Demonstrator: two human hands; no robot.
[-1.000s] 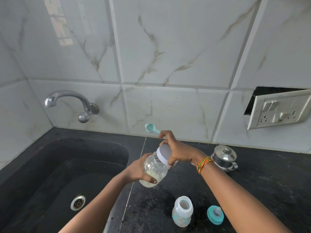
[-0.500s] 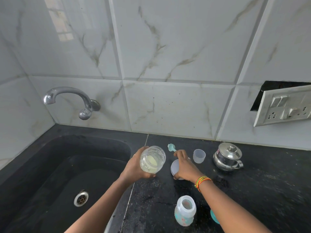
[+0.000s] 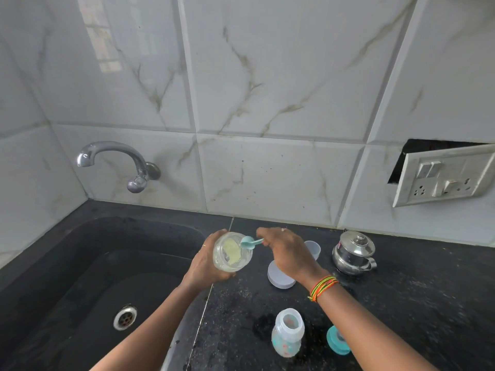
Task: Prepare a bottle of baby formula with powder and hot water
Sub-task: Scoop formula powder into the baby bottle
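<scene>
1. Pale yellowish powder coats the inside of the clear jar (image 3: 232,251), which is tilted with its mouth open.
2. The left grip (image 3: 206,263) curls round the jar. The right grip (image 3: 288,253) pinches the teal scoop (image 3: 249,242), whose bowl is at the jar's mouth.
3. The baby bottle (image 3: 287,333) stands uncapped on the black surface (image 3: 401,303), with its teal cap (image 3: 338,340) just beside it.
4. Near a lidded steel pot (image 3: 353,253) lie the white lid (image 3: 278,277) and a small clear cup (image 3: 313,249).

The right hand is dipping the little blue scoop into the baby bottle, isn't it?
Not the bottle. In the head view the right hand holds the scoop at the mouth of the jar of powder, which the left hand grips. The bottle stands open on the counter, untouched.
</scene>
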